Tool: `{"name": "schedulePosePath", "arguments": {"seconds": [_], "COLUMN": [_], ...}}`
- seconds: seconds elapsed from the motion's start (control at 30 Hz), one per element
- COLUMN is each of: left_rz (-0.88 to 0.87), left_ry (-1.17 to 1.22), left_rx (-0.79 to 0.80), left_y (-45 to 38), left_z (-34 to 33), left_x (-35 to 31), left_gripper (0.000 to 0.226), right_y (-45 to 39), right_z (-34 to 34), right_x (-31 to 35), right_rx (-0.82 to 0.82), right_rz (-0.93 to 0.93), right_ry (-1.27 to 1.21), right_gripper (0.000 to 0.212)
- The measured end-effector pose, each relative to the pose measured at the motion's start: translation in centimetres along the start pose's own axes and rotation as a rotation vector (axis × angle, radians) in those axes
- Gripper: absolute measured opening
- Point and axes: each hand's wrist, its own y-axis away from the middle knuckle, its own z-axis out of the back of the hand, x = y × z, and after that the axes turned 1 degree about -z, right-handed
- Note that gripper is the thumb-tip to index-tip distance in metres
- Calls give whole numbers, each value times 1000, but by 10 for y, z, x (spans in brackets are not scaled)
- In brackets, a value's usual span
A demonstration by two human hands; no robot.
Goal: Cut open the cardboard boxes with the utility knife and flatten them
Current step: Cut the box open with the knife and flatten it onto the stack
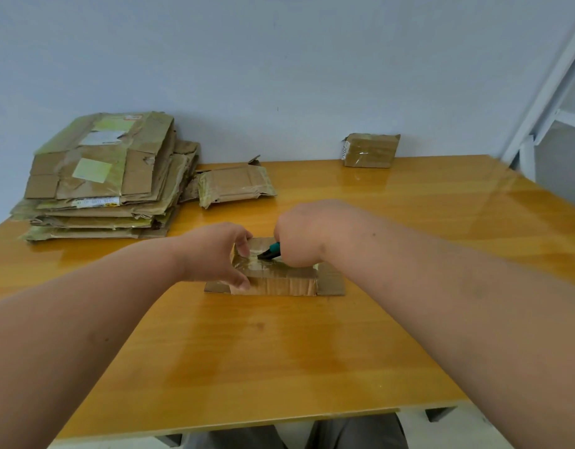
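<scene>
Cutting now: I have the small taped box (pixel 275 273) in the middle of the table (pixel 279 351), and I am working the utility knife (pixel 269 250) across its top.

Box position: it sits flat on the wood, with loose flaps lying out at its left and right ends. I judge the ends are already freed and the taped top seam is what remains.

Left hand (pixel 215 254): half-curled over the box's left end, thumb on the near side, fingers hooked over the far top edge. It clamps the cardboard, not spread flat. I hold it there to stop the box sliding under the blade, and it stays left of the cutting line.

Right hand (pixel 300 236): closed in a fist round the knife handle. Only the teal body and dark nose show past the knuckles, pointing left and down onto the glossy tape. I cannot tell whether the blade tip is in the tape or just resting on it.

Knife angle: low and slanted, which I think suits slitting tape rather than stabbing through.

Risk: the nose points toward my left fingers, which are close.

Flattened stack (pixel 101 176): piled at the far left corner, with one more flattened piece (pixel 236 186) just beside it.

Remaining box (pixel 370 150): closed, at the far edge against the wall, well apart from my hands.
</scene>
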Motion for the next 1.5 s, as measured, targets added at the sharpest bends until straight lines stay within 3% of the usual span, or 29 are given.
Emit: {"name": "schedulePosePath", "arguments": {"seconds": [0.2,0.47,0.73,0.83,0.93,1.0,1.13,1.27,1.37,1.5], "left_rz": [23,9,29,22,78,156,215,114,79,0], "left_ry": [-18,22,-63,-71,-172,-288,-286,-62,199,62], "left_rx": [46,81,85,71,56,39,80,229,255,285], "left_y": [-2,-3,-4,-4,-5,-4,-2,9,13,5], "left_z": [5,6,7,7,4,2,-6,4,15,0], "left_x": [3,3,1,-3,-19,-32,-47,-36,-20,-31], "left_gripper": [58,94,99,99,103,113,138,95,96,87], "right_y": [1,22,55,69,67,61,42,24,16,2], "right_z": [7,0,-21,-35,-38,-39,-50,-61,-62,-64], "right_x": [-15,-47,-93,-114,-108,-92,-59,-49,-50,-39], "right_rx": [111,176,263,142,-13,-35,-7,-47,-57,-87], "right_rz": [-52,-95,-273,-349,-340,-289,-186,-199,-209,-203], "right_ry": [62,67,175,-15,-359,-554,-643,-683,-718,-756], "right_gripper": [24,21,24,21,24,25,19,33,32,29]}}
